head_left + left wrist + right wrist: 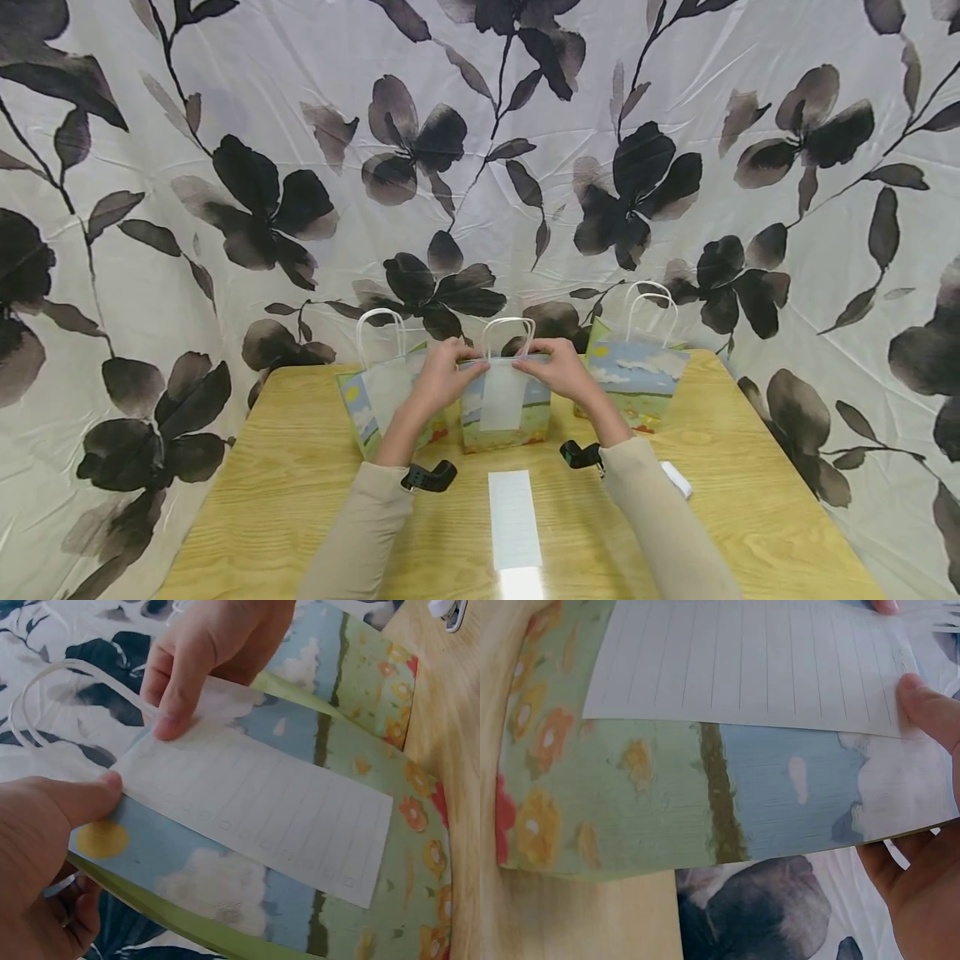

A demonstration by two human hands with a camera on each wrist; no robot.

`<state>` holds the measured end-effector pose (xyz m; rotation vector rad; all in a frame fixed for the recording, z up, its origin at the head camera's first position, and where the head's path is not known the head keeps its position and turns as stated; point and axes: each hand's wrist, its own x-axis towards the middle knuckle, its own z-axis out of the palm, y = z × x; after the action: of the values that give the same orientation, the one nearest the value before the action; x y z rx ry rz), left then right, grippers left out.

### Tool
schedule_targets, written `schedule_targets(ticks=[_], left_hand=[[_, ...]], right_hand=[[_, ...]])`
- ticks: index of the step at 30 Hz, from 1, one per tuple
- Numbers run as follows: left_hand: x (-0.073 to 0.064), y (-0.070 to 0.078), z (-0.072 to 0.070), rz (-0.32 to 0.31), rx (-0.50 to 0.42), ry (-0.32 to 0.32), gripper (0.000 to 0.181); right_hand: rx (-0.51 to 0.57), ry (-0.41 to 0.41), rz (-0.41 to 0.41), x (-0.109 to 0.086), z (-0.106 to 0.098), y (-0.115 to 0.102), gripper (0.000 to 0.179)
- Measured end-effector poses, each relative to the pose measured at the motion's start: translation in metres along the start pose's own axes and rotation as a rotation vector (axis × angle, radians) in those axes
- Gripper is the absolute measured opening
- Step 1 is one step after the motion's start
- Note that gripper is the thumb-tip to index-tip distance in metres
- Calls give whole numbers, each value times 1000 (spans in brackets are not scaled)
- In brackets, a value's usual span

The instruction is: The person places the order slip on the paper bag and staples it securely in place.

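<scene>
A paper gift bag [537, 421] painted with sky, clouds and flowers stands in the middle of the table, its white handles [508, 322] upright. A lined white paper slip [270, 810] lies flat against its front, top end at the bag's rim. My left hand [438, 377] pinches the rim by the slip's upper left corner, thumb in front and fingers behind. At the upper right corner my right hand [564, 367] pinches likewise, its thumb pressing the slip's edge in the right wrist view. The fingers behind the rim are partly hidden.
A similar bag [352, 398] with a white slip [386, 392] stands at left, another bag [637, 375] at right. Another lined slip [514, 517] lies on the wooden table [285, 500] in front. A small white object [676, 480] lies by my right sleeve. A floral curtain [315, 75] hangs behind.
</scene>
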<state>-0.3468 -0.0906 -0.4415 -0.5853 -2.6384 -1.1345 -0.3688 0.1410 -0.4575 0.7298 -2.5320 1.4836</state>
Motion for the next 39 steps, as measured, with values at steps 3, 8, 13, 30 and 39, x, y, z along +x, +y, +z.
schedule_targets(ticks=[3,8,13,30,39], left_hand=[[0,-1,3,28,-33,22,21],[4,1,6,43,-40,46,22],[9,2,6,70,-7,70,16],[1,1,12,30,20,94,18],[1,4,6,-10,25,26,21]], right_hand=[[-24,6,23,1,-2,-1,11],[-45,-10,15,4,-9,-4,12],[-41,-26,0,9,-13,-7,14],[-48,-59,-35,-2,-8,-2,12],[-69,-9,-65,-6,-2,1,11]])
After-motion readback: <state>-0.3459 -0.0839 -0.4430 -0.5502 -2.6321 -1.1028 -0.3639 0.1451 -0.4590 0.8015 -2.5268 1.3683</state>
